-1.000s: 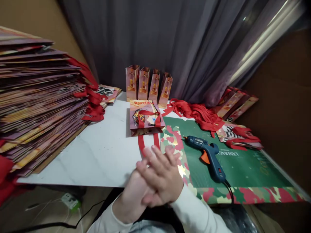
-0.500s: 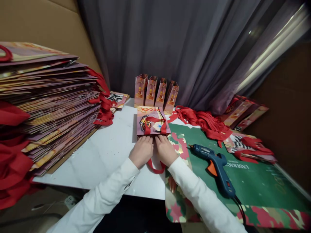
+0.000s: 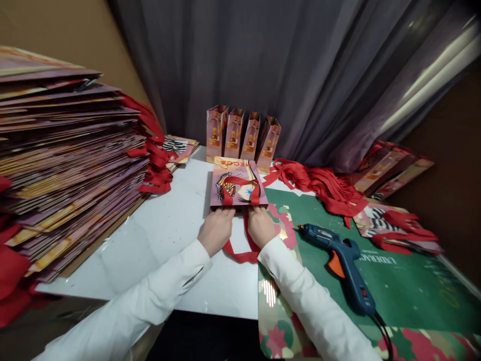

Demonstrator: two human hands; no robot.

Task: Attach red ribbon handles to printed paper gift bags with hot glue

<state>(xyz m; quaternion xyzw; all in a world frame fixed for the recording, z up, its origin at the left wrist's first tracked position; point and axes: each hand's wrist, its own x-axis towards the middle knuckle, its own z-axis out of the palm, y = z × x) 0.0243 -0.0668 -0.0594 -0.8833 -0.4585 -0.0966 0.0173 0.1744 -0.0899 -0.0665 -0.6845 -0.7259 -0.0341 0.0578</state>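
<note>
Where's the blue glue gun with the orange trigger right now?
In the head view, the blue glue gun lies right of centre on the green sheet, to the right of the person's right hand and below the heaped red ribbons.

butterfly-printed paper bag [image 3: 239,192] | red ribbon handles [image 3: 242,257] | lying flat | on white tabletop [image 3: 150,245]

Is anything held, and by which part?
The left hand and right hand are at the near edge of the butterfly bag; whether they grip it is hidden.
</note>
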